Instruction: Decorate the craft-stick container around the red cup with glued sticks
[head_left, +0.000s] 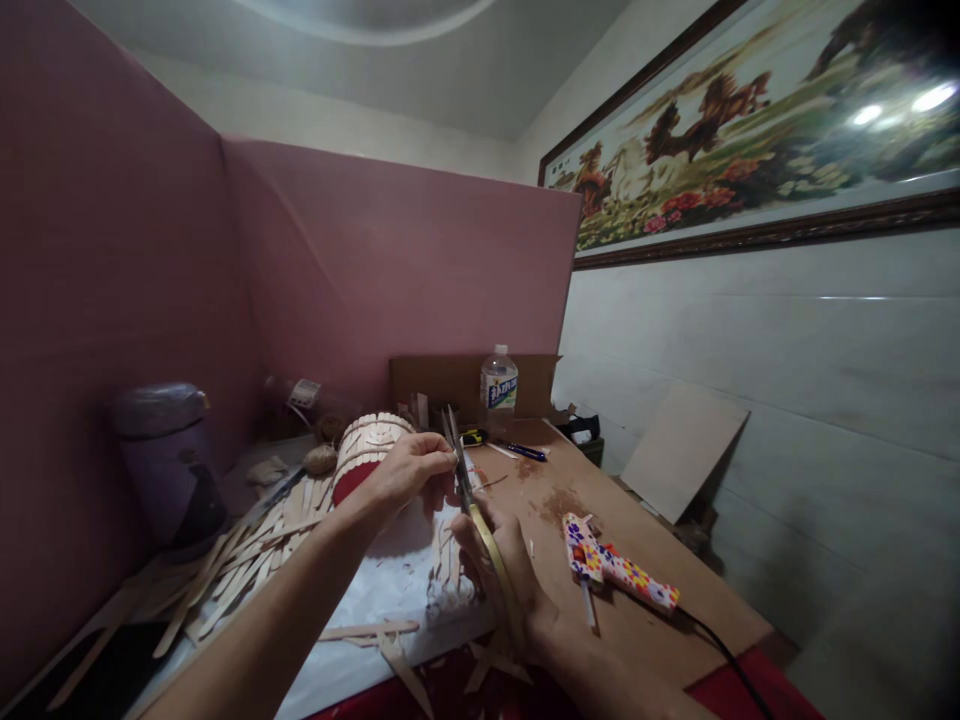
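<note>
My right hand (pixel 506 565) is wrapped round the handles of a pair of scissors (pixel 466 490), whose blades point up and away from me. Close against the blades, my left hand (pixel 416 468) is closed in a pinch; what sits between its fingertips is too small to make out. Just behind the left hand lies a drum-shaped piece (pixel 371 435) covered in short pale wooden slats, with a red end. Beneath both hands a white sheet (pixel 315 675) carries cut stick pieces (pixel 448 560).
Many craft sticks (pixel 277 530) lie piled at the left by a purple canister (pixel 169 460). A floral glue gun (pixel 619 565) with a cord rests on the brown board (pixel 555 480) at right. Behind stand a labelled bottle (pixel 499 385) and a blue pen-like tool (pixel 527 452).
</note>
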